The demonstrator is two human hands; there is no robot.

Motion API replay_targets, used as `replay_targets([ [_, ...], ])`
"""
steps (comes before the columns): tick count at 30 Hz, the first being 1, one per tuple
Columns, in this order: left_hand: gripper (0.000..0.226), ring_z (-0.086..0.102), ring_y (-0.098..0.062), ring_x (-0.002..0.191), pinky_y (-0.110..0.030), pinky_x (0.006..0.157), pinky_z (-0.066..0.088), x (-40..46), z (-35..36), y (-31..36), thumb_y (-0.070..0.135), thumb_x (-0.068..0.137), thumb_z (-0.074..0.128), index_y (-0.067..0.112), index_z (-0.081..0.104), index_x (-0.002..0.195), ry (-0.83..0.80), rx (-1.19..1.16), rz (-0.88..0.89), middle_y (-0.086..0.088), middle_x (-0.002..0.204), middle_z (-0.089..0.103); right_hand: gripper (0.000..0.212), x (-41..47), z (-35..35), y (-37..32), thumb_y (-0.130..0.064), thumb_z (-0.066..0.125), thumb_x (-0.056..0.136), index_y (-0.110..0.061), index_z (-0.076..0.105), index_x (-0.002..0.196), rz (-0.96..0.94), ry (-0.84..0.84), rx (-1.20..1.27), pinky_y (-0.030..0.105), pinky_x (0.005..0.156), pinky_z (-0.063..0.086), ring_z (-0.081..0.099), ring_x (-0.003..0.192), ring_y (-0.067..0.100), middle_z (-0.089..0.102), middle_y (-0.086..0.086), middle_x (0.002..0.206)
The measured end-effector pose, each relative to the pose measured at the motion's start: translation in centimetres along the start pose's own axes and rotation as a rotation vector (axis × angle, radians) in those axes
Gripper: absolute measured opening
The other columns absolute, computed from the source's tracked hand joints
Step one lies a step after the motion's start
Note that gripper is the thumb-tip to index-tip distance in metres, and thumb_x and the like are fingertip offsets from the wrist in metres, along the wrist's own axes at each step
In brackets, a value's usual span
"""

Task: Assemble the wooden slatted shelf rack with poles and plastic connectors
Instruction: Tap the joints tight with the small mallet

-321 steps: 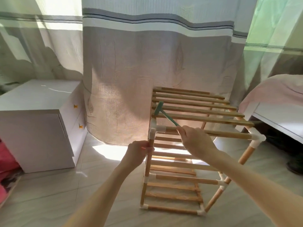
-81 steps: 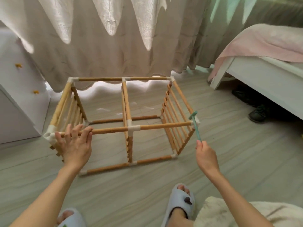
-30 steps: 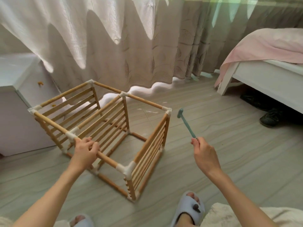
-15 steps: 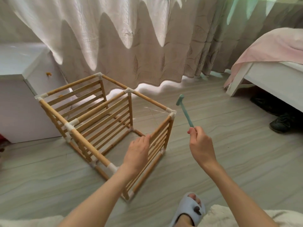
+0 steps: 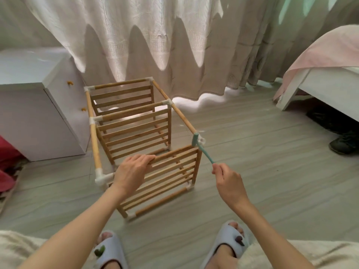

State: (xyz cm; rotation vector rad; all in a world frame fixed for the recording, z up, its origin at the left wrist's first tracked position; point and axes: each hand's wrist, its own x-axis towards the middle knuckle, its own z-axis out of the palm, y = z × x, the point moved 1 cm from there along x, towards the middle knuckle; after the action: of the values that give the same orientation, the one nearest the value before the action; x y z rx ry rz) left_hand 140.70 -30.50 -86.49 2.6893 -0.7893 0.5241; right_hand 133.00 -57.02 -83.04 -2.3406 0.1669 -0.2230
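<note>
Presently, the rack (image 5: 136,133) lies on its side on the floor (image 5: 272,171) at centre frame, with my left hand (image 5: 132,171) curled over the top edge of the nearest slatted shelf (image 5: 167,175) and my right hand (image 5: 229,181) pinching the handle end of the small teal mallet (image 5: 202,150). Its head touches the white corner connector (image 5: 201,141) at 1 o'clock from my left hand. Held so far back, the mallet could glance off and jar the neighbouring poles loose, or the rack could skid.
</note>
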Motion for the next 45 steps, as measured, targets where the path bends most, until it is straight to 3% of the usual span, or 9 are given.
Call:
replay_targets([
  [6, 0.031, 0.065, -0.022, 0.09, -0.038, 0.082, 0.043, -1.8, 1.4, 1.1, -0.003, 0.081, 0.064, 0.012, 0.065, 0.108, 0.212, -0.022, -0.352, -0.004, 0.096, 0.07, 0.023, 0.5, -1.8, -4.0, -0.029, 0.039, 0.096, -0.012, 0.051, 0.088, -0.306, 0.348, 0.158, 0.011, 0.034, 0.025, 0.044, 0.039, 0.005, 0.034, -0.013, 0.047],
  [11, 0.037, 0.062, -0.022, 0.091, -0.036, 0.081, 0.04, -2.3, 1.6, 0.0, -0.003, 0.081, 0.065, 0.013, 0.063, 0.115, 0.204, -0.036, -0.286, -0.002, 0.101, 0.068, 0.029, -1.0, 2.5, -1.2, -0.032, 0.029, 0.101, -0.029, 0.037, 0.072, -0.036, -0.17, -0.244, 0.017, 0.041, 0.027, 0.042, 0.044, 0.005, 0.043, -0.01, 0.057],
  [16, 0.038, 0.06, -0.022, 0.087, -0.03, 0.078, 0.032, -2.2, 2.0, -0.1, -0.004, 0.08, 0.065, 0.013, 0.064, 0.114, 0.219, -0.002, -0.301, -0.002, 0.097, 0.068, 0.024, 0.3, 1.0, -4.0, -0.024, 0.036, 0.098, -0.019, 0.042, 0.075, -0.22, 0.272, 0.1, 0.013, 0.034, 0.026, 0.038, 0.034, 0.007, 0.033, -0.013, 0.046],
  [20, 0.037, 0.06, -0.022, 0.086, -0.028, 0.078, 0.03, -2.3, 1.8, 0.0, -0.004, 0.08, 0.066, 0.013, 0.065, 0.113, 0.234, -0.012, -0.305, -0.002, 0.096, 0.068, 0.029, -0.4, 2.8, -2.0, -0.033, 0.025, 0.101, -0.019, 0.045, 0.086, 0.018, -0.218, -0.358, 0.027, 0.051, 0.034, 0.046, 0.056, 0.012, 0.047, -0.008, 0.064],
  [26, 0.033, 0.06, -0.022, 0.085, -0.028, 0.076, 0.029, -2.1, 1.8, 0.0, -0.003, 0.083, 0.061, 0.013, 0.065, 0.112, 0.249, -0.027, -0.298, -0.001, 0.095, 0.068, 0.029, 1.3, 0.9, -4.3, -0.034, 0.031, 0.096, -0.018, 0.044, 0.075, -0.209, 0.219, 0.04, 0.015, 0.035, 0.025, 0.031, 0.035, 0.005, 0.036, -0.012, 0.047],
  [31, 0.036, 0.061, -0.022, 0.085, -0.028, 0.077, 0.029, -2.1, 1.8, 0.0, -0.003, 0.08, 0.066, 0.013, 0.066, 0.112, 0.235, -0.041, -0.309, -0.001, 0.095, 0.068, 0.033, 0.0, 2.4, -1.7, -0.033, 0.026, 0.101, -0.019, 0.047, 0.081, 0.018, -0.196, -0.314, 0.021, 0.048, 0.031, 0.046, 0.053, 0.01, 0.049, -0.007, 0.061],
  [35, 0.029, 0.059, -0.019, 0.088, -0.027, 0.078, 0.027, -2.1, 1.7, -0.1, 0.011, 0.086, 0.052, 0.016, 0.065, 0.112, 0.214, -0.074, -0.323, 0.002, 0.097, 0.068, 0.029, 0.5, 1.0, -3.8, -0.029, 0.033, 0.097, -0.022, 0.042, 0.07, -0.173, 0.203, 0.06, 0.016, 0.035, 0.027, 0.039, 0.036, 0.009, 0.034, -0.01, 0.045],
  [40, 0.042, 0.055, -0.012, 0.086, -0.025, 0.075, 0.017, -1.5, 1.2, -0.6, 0.044, 0.087, 0.036, 0.024, 0.066, 0.107, 0.144, -0.13, -0.4, 0.011, 0.096, 0.066, 0.027, -0.1, 3.6, -1.4, -0.034, 0.024, 0.101, -0.021, 0.04, 0.083, 0.009, -0.252, -0.399, 0.028, 0.05, 0.031, 0.044, 0.053, 0.012, 0.043, -0.009, 0.06],
  [45, 0.044, 0.047, -0.008, 0.08, -0.03, 0.072, 0.014, -0.5, -0.5, -4.5, 0.051, 0.085, 0.026, 0.034, 0.066, 0.087, 0.086, -0.248, -0.545, 0.016, 0.082, 0.062, 0.029, 0.6, 2.6, -2.1, -0.028, 0.032, 0.1, -0.016, 0.047, 0.078, -0.082, -0.077, -0.121, 0.024, 0.044, 0.026, 0.035, 0.041, 0.008, 0.041, -0.007, 0.05],
])
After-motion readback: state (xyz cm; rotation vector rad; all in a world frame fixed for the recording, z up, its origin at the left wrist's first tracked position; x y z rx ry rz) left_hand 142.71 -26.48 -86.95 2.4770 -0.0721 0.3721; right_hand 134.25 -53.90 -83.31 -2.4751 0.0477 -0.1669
